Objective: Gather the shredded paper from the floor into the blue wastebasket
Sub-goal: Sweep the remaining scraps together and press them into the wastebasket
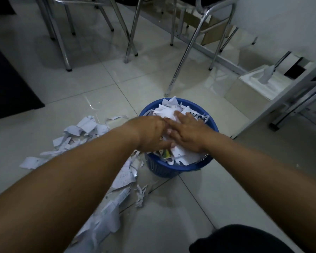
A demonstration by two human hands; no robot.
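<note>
The blue wastebasket [169, 170] stands on the tiled floor in the middle of the head view, heaped to the rim with torn white paper [167, 110]. Both my hands rest on top of that heap. My left hand [150, 133] lies palm down with its fingers reaching under my right thumb. My right hand [187, 132] is flat, fingers spread, on the paper. Neither hand grips a piece. More shredded paper lies on the floor left of the basket [80, 129], and a strip of it runs under my left forearm [108, 216].
Metal chair legs [182, 57] stand just behind the basket, with more chairs further back. A black mat [9, 83] lies at the left. A white box with foam [254, 84] and a metal frame [297, 99] sit to the right. My dark-clothed knee [244, 240] is at the bottom right.
</note>
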